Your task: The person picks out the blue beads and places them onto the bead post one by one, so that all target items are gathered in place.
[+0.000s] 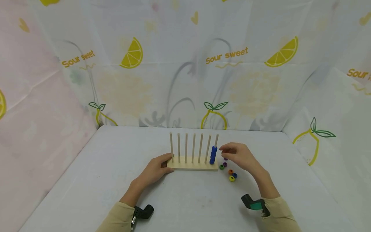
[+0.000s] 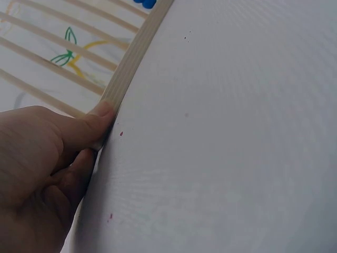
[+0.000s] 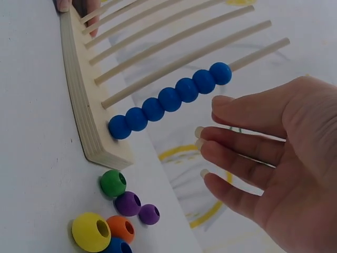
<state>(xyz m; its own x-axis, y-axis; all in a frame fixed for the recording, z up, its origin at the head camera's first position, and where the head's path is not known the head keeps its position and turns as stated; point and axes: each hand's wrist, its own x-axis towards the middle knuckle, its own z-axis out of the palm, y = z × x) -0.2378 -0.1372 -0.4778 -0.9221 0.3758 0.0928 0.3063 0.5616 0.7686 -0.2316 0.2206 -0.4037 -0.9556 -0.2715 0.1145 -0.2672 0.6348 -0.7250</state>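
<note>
A wooden bead rack (image 1: 192,166) with several upright pegs stands on the table. The rightmost peg carries a stack of blue beads (image 3: 169,99), its bare tip showing above them. At the rack's left end my left hand (image 1: 156,166) grips the base, the thumb (image 2: 101,113) along its front edge. My right hand (image 1: 238,156) is just right of the blue stack. In the right wrist view its thumb and fingers are parted, with nothing between them, the thumb tip close to the topmost bead.
Loose beads lie right of the rack: green (image 3: 113,183), yellow (image 3: 90,232), orange (image 3: 121,229), blue (image 1: 234,175) and two purple, one of them (image 3: 128,203) beside the green. A printed cloth (image 1: 174,80) hangs behind the white table (image 1: 188,203).
</note>
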